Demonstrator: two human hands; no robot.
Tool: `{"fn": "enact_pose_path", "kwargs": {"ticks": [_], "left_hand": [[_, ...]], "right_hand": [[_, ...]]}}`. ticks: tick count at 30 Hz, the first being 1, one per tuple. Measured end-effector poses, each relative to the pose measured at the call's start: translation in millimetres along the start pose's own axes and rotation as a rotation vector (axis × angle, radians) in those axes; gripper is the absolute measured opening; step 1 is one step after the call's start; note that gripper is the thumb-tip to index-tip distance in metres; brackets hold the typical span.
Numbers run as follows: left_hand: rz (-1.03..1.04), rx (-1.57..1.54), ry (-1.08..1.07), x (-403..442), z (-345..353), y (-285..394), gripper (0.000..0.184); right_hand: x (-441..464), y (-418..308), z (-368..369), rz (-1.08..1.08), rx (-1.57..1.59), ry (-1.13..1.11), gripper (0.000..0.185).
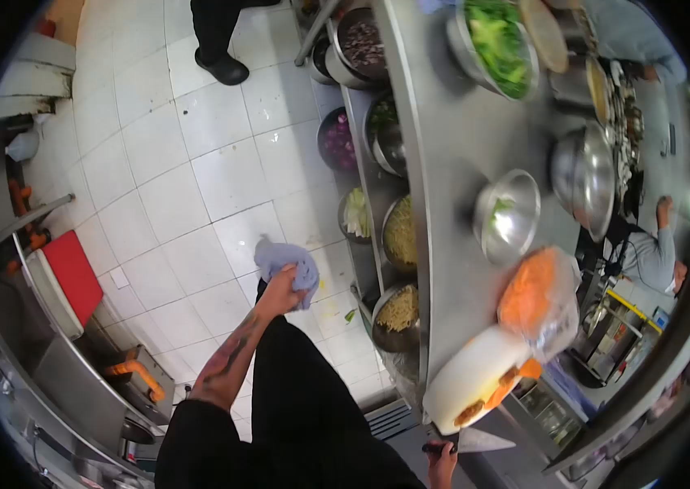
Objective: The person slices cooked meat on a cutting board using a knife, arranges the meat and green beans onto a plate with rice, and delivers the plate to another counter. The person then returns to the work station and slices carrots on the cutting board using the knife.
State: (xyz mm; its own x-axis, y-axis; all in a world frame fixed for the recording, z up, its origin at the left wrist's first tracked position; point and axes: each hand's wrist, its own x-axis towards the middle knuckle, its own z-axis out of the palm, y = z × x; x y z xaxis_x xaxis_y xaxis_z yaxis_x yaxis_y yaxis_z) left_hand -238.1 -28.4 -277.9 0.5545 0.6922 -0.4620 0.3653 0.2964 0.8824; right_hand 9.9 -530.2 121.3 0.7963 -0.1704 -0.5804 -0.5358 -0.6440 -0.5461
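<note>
My left hand (281,292) is closed around a bunched blue-grey cloth (300,265), held out over the tiled floor in front of my leg. At the bottom of the view, my right hand (443,468) grips the dark handle of a knife (485,441). Its broad blade points right, beside the near end of a white cutting board (469,371). Orange pieces (501,388), perhaps carrot, lie along the board's edge. Touching the board's far end is a clear plastic bag (563,314) with orange, shredded-looking contents (526,295).
A steel counter (463,196) runs along my right, with a steel bowl (508,216) and a bowl of green leaves (498,49). Shelves below hold several bowls, including noodle-like strands (398,310) and purple onions (337,140). Another person's shoe (222,69) stands ahead; a grey-sleeved person (650,257) is across the counter.
</note>
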Motion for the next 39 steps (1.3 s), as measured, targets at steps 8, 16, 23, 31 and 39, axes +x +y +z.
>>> {"fn": "enact_pose_path", "kwargs": {"ticks": [8, 16, 23, 31, 39], "left_hand": [[-0.098, -0.642, -0.122, -79.2, -36.3, 253.0, 0.047], [0.147, -0.575, -0.301, -90.4, 25.9, 402.0, 0.050], [0.486, 0.228, -0.153, -50.5, 130.1, 386.7, 0.051], [1.049, 0.688, -0.343, -188.8, 252.5, 371.7, 0.071], [1.052, 0.826, -0.488, -182.6, 299.1, 357.1, 0.098]], "right_hand": [[7.5, 33.9, 13.5, -0.091, 0.254, -0.049, 0.031], [0.8, 25.8, 33.5, -0.318, 0.271, -0.036, 0.023], [2.6, 24.0, 26.9, -0.523, 0.192, 0.020, 0.019], [16.5, -1.7, 4.7, -0.812, -0.082, 0.010, 0.027], [15.9, -30.7, -10.4, -0.734, -0.050, -0.050, 0.030]]}}
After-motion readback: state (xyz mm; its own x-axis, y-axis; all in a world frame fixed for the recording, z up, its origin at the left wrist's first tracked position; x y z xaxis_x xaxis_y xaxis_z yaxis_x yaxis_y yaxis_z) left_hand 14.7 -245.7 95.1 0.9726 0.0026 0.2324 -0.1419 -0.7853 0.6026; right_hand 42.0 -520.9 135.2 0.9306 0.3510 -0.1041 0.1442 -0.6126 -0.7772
